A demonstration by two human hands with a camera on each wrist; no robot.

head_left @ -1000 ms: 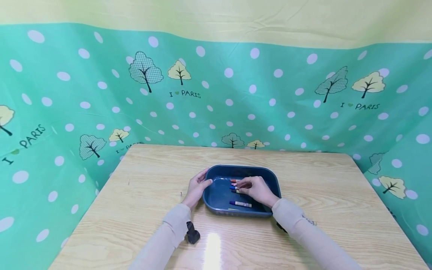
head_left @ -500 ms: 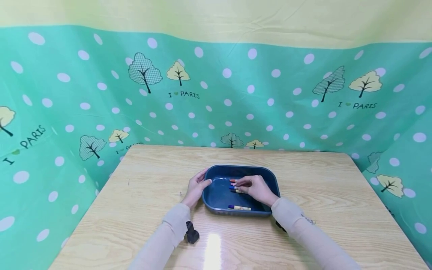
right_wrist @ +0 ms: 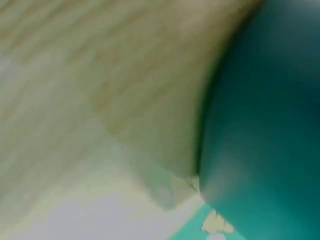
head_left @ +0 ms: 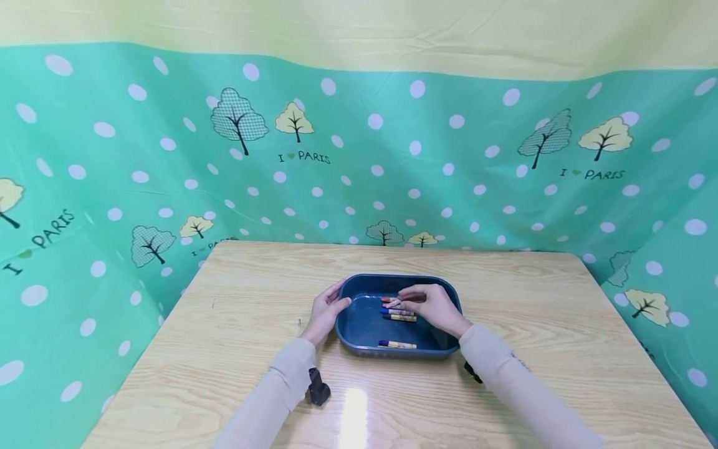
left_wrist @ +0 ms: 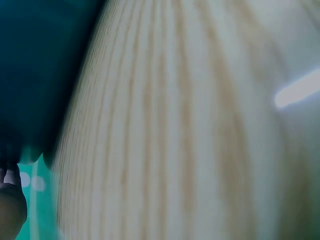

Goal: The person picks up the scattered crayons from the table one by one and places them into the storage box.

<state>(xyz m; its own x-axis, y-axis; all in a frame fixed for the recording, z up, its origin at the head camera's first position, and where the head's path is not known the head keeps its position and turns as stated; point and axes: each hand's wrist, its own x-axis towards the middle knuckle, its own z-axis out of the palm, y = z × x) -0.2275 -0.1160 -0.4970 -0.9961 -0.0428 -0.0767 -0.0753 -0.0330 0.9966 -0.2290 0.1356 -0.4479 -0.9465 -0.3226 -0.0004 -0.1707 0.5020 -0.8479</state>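
A dark blue rectangular tray (head_left: 359, 349) sits on the table. My left hand (head_left: 323, 315) grips its left side, thumb over the rim and fingers along the outer wall. Inside the tray, my right hand (head_left: 434, 307) pinches a pink crayon (head_left: 394, 304) between thumb and index finger, partly hidden by them. Beside it lie an orange crayon (head_left: 387, 300), a blue crayon (head_left: 396, 311) and a black-tipped crayon (head_left: 401, 318), roughly parallel. A purple crayon (head_left: 397, 343) rests apart, by the near wall. Both wrist views show mainly the tray's outer wall (right_wrist: 265, 130) and tabletop.
The wooden table (head_left: 235, 293) extends around the tray, with a bright glare patch in front. A black wrist-camera mount (head_left: 318, 388) hangs by the left sleeve. A green dotted curtain (head_left: 314, 206) encloses the back and sides.
My right hand has shifted slightly right and back, uncovering more of the blue and black-tipped crayons. The purple crayon has moved a little against the near wall. My left hand stays put.
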